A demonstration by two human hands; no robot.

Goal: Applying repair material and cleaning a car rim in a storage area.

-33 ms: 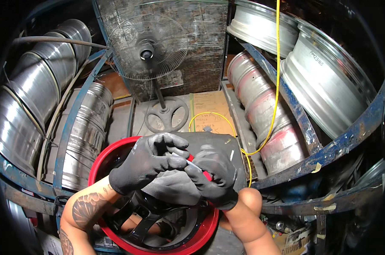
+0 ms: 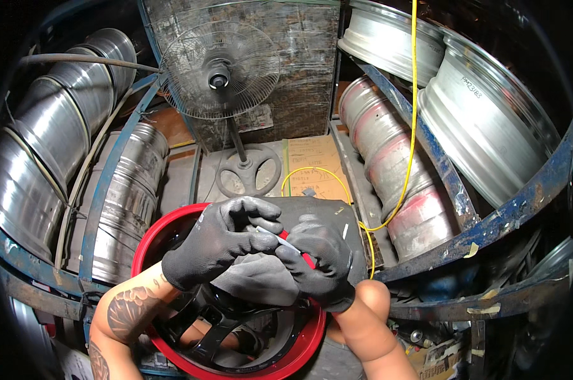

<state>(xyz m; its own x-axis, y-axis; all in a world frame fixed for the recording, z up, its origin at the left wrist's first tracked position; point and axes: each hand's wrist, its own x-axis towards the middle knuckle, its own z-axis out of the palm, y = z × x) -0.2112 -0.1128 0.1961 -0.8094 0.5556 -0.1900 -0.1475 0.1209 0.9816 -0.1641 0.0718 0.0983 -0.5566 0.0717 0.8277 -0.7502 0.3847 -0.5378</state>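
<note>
My left hand (image 2: pixel 220 244) and my right hand (image 2: pixel 324 256), both in dark grey coated gloves, meet above a wheel rim with a red lip (image 2: pixel 315 339) and glossy black spokes (image 2: pixel 217 329). A slim red tool (image 2: pixel 308 260), with a thin pale strip like a cutter blade, runs between them. Closed right fingers wrap the tool, hiding much of it. The left thumb and fingertips pinch together at the other end by the pale strip; their exact contact is partly hidden. A dark grey cloth-like surface (image 2: pixel 258 278) shows beneath my hands.
Silver wheel rims (image 2: pixel 36 133) line blue metal racks on the left; more rims (image 2: pixel 489 114) stand at right. Ahead are a pedestal fan (image 2: pixel 218 79), its round base (image 2: pixel 248 174) and a cardboard sheet (image 2: pixel 311 158). A yellow cable (image 2: pixel 414 114) hangs at right and loops low.
The hands and red tool keep nearly the same pose, with at most a slight shift. Nothing has been let go or taken up.
</note>
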